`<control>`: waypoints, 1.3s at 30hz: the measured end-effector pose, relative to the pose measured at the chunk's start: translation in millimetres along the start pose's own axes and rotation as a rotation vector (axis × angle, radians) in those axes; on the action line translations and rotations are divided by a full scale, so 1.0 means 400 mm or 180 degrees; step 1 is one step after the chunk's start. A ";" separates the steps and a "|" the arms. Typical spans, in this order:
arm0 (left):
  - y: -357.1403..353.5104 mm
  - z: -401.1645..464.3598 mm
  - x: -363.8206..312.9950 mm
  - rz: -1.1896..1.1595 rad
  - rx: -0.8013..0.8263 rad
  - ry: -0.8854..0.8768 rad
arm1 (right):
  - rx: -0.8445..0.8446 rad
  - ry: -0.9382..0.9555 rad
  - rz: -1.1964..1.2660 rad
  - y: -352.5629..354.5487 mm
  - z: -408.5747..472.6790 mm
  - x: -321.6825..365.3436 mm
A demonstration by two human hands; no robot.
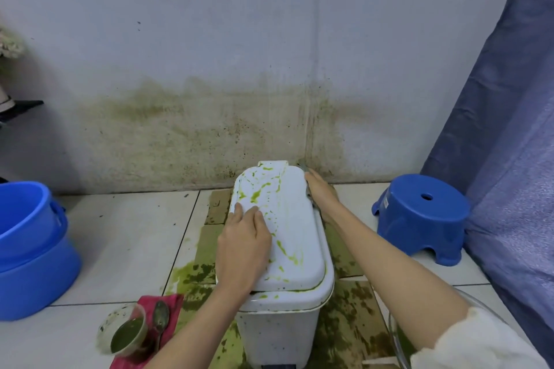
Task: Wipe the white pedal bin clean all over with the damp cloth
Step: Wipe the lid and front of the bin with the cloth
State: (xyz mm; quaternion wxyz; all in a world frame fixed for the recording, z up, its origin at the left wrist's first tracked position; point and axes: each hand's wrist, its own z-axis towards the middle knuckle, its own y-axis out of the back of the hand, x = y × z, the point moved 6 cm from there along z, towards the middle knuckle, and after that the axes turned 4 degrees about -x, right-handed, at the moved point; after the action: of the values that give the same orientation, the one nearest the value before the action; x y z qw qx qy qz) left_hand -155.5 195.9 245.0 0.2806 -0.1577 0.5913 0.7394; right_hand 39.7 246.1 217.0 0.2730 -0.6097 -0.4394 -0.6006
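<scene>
The white pedal bin (287, 317) stands on the floor in the middle, lid (295, 219) closed and streaked with green smears. My left hand (244, 246) lies flat on the lid's left side, fingers straight. My right hand (321, 190) is at the lid's far right edge, pressing a grey cloth (304, 168) against it; only slivers of the cloth show past the fingers. The bin's dark pedal (277, 366) peeks out at the bottom edge.
Stained cardboard (350, 323) lies under the bin. A blue stool (421, 216) stands right, stacked blue buckets (33, 249) left. A cup of green liquid (129, 331) and spoon (160, 316) rest on a pink cloth (172, 302). A glass bowl (398, 335) sits bottom right, beside a blue curtain (509, 129).
</scene>
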 end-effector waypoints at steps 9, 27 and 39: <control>0.024 -0.020 -0.007 -0.0322 0.0037 0.0109 | -0.0141 0.0321 -0.0050 0.037 -0.238 -0.061; 0.028 0.001 0.052 -0.1489 -0.0624 0.0665 | 0.0293 0.0912 -0.3568 -0.178 0.104 0.096; 0.017 -0.012 0.058 -0.1669 -0.0594 0.0740 | 0.0954 0.1765 -0.3423 -0.115 -0.156 0.065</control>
State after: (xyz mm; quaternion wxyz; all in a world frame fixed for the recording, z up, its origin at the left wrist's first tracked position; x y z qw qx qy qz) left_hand -178.5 195.7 235.9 0.3767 -0.4136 0.4881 0.6699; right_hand -33.6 219.3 241.4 0.1189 -0.0797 -0.6772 -0.7218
